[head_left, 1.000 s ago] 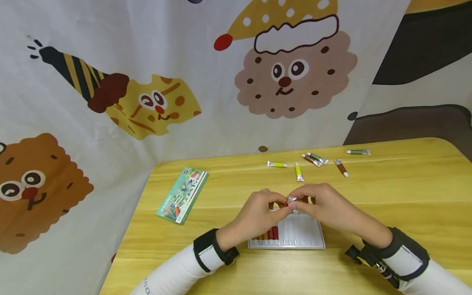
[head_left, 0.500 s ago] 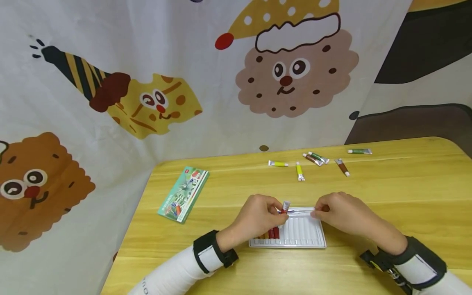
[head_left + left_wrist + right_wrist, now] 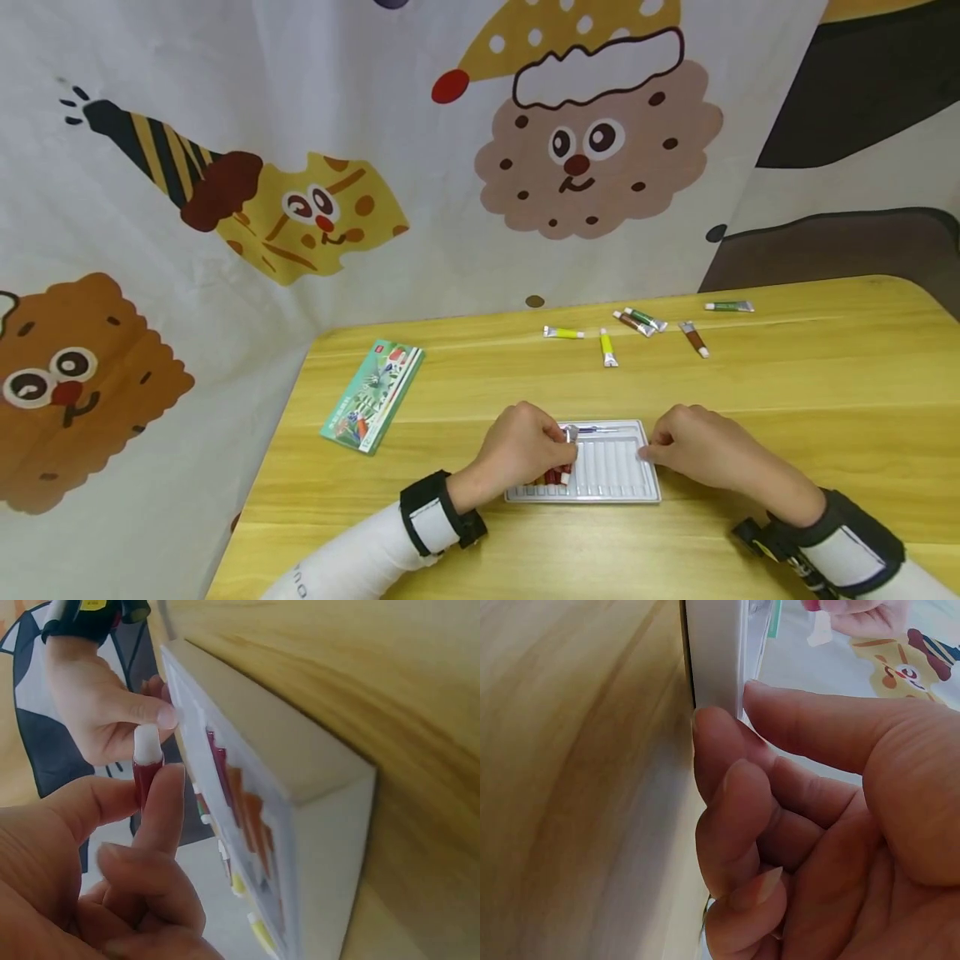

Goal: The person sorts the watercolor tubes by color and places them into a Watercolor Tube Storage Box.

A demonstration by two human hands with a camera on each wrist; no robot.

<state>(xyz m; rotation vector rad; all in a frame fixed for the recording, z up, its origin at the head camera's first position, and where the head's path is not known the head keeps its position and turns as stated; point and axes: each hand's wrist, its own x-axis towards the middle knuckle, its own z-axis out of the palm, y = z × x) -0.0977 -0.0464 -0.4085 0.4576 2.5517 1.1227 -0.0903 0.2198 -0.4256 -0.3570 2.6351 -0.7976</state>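
My left hand pinches a dark red paint tube by its sides, between thumb and fingers. The tube's white cap points down toward a white plastic tray. Several red and orange tubes lie in the slots at the tray's left side, partly hidden by the left hand in the head view. At the tray's right edge, my right hand holds the rim, with the thumb on top and the index finger against the outer side. A thin paintbrush lies along the tray's far compartment.
A green paint box lies left of the tray. Beyond the tray are scattered yellow tubes, brown tubes and green tubes. A printed cloth hangs behind the table.
The hands have parted: my right hand let go of the tube and moved right to the tray's edge. My left hand has lowered the red tube toward the tray, cap now downward.
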